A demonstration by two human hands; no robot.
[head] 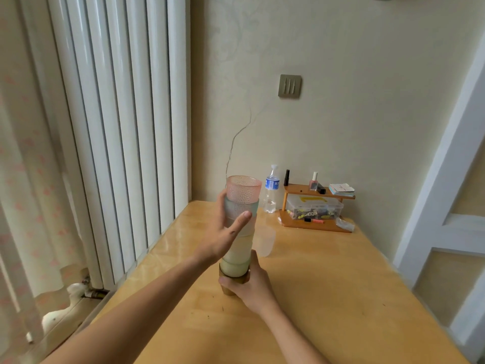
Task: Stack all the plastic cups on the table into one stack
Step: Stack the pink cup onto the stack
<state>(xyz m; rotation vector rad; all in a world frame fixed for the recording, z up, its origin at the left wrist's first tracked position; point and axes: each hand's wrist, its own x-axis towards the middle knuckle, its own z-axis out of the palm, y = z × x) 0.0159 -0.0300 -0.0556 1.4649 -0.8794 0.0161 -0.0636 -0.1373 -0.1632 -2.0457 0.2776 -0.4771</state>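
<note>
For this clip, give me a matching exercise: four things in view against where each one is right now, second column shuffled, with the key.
Things:
1. pink cup
2. brown cup
3. clear cup
4. water bottle

Places:
A. alone on the table, just right of the stack
B. top of the stack
C. far end of the table, left of the small wooden shelf
D. bottom of the stack, in the right hand

Pairs: 1-B, 2-D, 3-A, 4-C. The left hand rests open against the upper stack.
</note>
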